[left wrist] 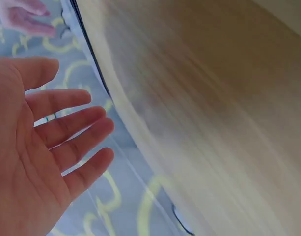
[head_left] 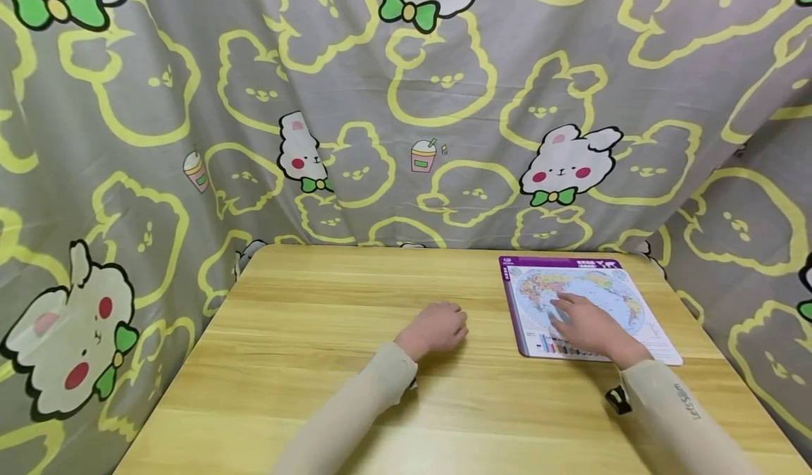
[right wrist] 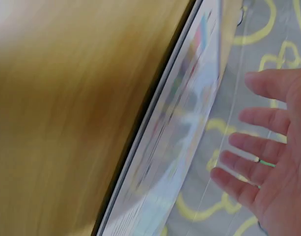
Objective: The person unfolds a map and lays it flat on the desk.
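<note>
A flat world map board [head_left: 586, 306] with a purple border lies on the right part of the wooden table. Over it hovers my right hand [head_left: 586, 325], fingers spread and apart from the surface. In the right wrist view the map [right wrist: 172, 123] shows edge-on, and the right hand [right wrist: 268, 147] holds nothing. My left hand [head_left: 433, 330] is above the middle of the table, left of the map. The left wrist view shows that hand [left wrist: 57, 132] with relaxed, parted fingers and a bare palm.
The wooden table [head_left: 304, 362] spreads under both hands. A grey curtain [head_left: 355, 214] printed with yellow outlines and white rabbits hangs behind it and along both sides. A small black item [head_left: 618, 399] sits at the right sleeve's cuff.
</note>
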A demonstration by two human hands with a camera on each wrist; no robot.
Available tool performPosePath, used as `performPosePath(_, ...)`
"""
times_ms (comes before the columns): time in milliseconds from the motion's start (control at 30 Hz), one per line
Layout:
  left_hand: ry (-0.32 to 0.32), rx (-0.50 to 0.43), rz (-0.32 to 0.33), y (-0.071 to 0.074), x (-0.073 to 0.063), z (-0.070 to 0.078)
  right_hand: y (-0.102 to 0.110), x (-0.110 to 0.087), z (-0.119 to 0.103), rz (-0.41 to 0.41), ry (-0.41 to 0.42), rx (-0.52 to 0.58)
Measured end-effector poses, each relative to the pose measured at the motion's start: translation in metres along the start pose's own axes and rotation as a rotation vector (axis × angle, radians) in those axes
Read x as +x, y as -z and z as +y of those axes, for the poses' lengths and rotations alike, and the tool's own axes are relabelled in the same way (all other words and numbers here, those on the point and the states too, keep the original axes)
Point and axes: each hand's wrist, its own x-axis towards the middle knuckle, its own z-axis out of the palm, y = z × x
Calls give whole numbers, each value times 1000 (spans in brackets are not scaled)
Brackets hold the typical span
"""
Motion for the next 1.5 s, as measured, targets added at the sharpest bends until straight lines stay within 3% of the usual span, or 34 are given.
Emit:
performPosePath(167, -45, 12, 1, 5, 18, 22, 4, -14, 29, -11, 7, -16)
performPosePath(467, -56, 65, -54, 0, 47, 55, 6, -39, 73, -30, -4, -53)
performPosePath(733, 6, 61, -155, -2, 63, 73, 9, -51, 100, -42, -40, -29)
performPosePath(1067, 48, 49, -238, -6, 74, 84, 10, -60, 111, -121, -105, 19)
performPosePath(1500, 67, 36, -283, -13, 78, 86, 10, -63, 112, -126, -80, 84)
